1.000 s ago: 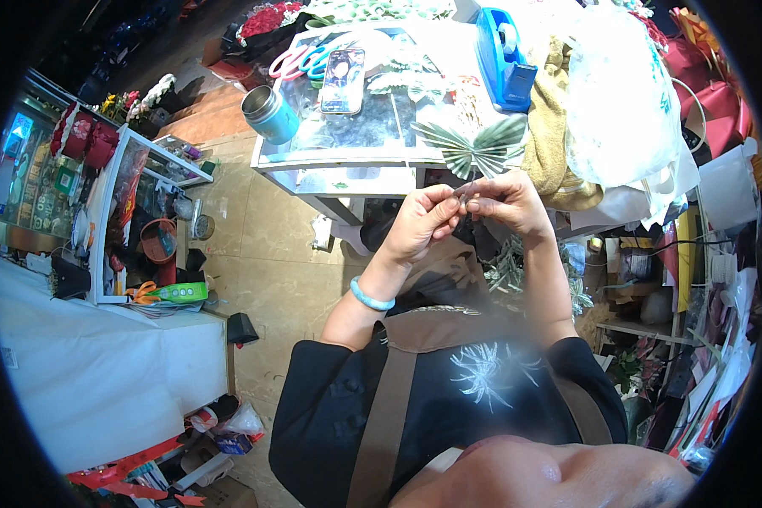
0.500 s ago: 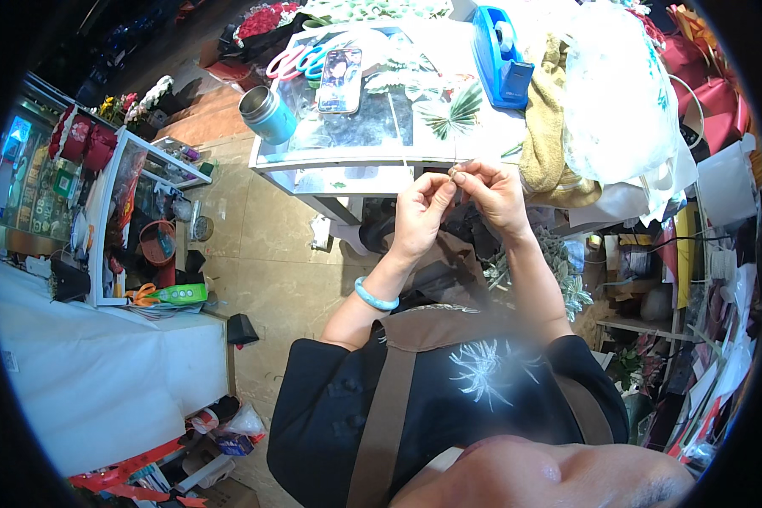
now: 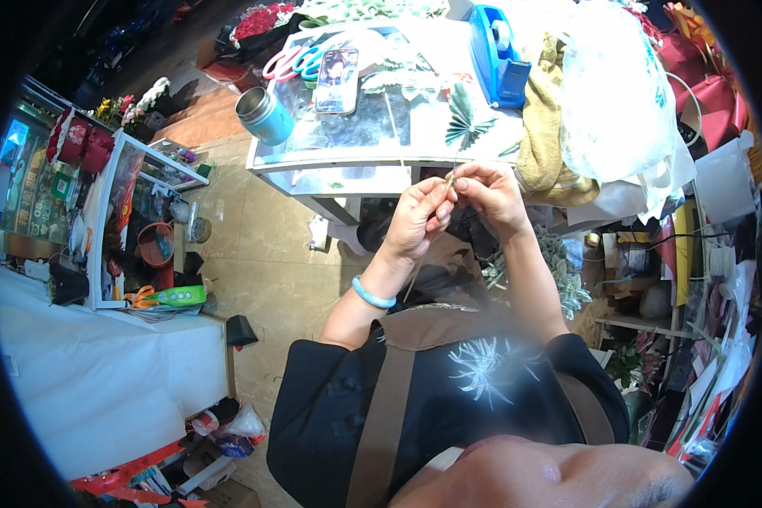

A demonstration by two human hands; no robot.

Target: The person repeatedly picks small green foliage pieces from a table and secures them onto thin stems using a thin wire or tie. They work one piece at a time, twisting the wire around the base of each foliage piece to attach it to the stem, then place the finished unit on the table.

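A green pleated, fan-shaped leaf [image 3: 464, 127] stands up on a thin wire-like stem, just beyond my fingertips and over the front of the white table. My left hand [image 3: 418, 218], with a pale blue bangle [image 3: 373, 294] on its wrist, pinches the stem between thumb and fingers. Close against it, my right hand [image 3: 493, 196] pinches the same stem from the other side. The fingertips cover the spot where they meet. Below my left hand a thin stick-like length trails toward the brown apron [image 3: 423, 328].
On the glass-topped table [image 3: 347, 161] are a blue metal cup [image 3: 265, 117], a phone [image 3: 337, 80], scissors [image 3: 286, 63] and a blue tape dispenser [image 3: 498, 63]. A tan towel [image 3: 540, 157] and a white plastic bag [image 3: 614, 102] lie at the right. Leafy stems [image 3: 550, 267] fill the space below.
The pleated leaf has turned on its stem and now points more upward. My left fingers have curled in more, and a stick-like length shows below that hand.
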